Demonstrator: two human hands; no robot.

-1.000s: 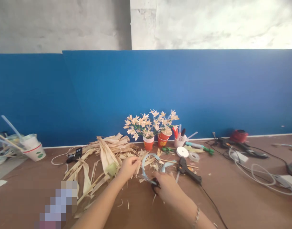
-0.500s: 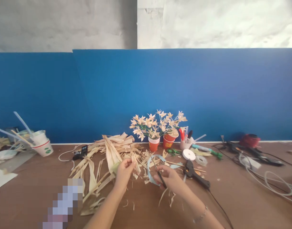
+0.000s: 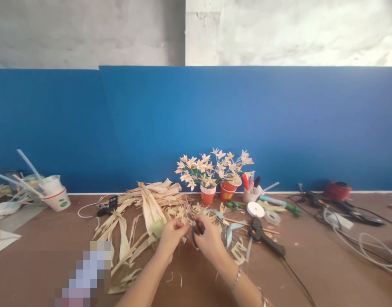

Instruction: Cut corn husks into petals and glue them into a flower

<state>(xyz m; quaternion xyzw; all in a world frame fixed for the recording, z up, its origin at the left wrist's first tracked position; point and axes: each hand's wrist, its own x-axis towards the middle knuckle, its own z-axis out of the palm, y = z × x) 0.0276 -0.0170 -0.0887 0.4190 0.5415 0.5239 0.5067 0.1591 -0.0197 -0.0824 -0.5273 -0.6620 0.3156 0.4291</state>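
My right hand (image 3: 210, 238) grips a pair of scissors (image 3: 193, 232) by the black handles, blades pointing up and away. Close beside it, my left hand (image 3: 174, 236) is closed in a pinch on a small piece of dried husk, mostly hidden by the fingers. The two hands nearly meet at the scissors. A heap of dried corn husks (image 3: 151, 211) lies just beyond and left of my left hand. Small husk scraps are scattered around both hands. Behind them stand pale husk flowers (image 3: 202, 165) with green stems in red paper cups (image 3: 207, 197).
To the right lie a black glue gun (image 3: 266, 241) with its cord, a white tape roll (image 3: 255, 209), a clear tape roll (image 3: 272, 217) and a cup of tools (image 3: 251, 195). White cables (image 3: 365, 247) coil farther right. A paper cup (image 3: 57, 199) with sticks stands left. A blue partition (image 3: 135, 128) closes the back.
My right hand has moved left with the scissors, up to my left hand, and the blades now point more upright. The pale blue strip beside it shows differently. My left hand has shifted slightly.
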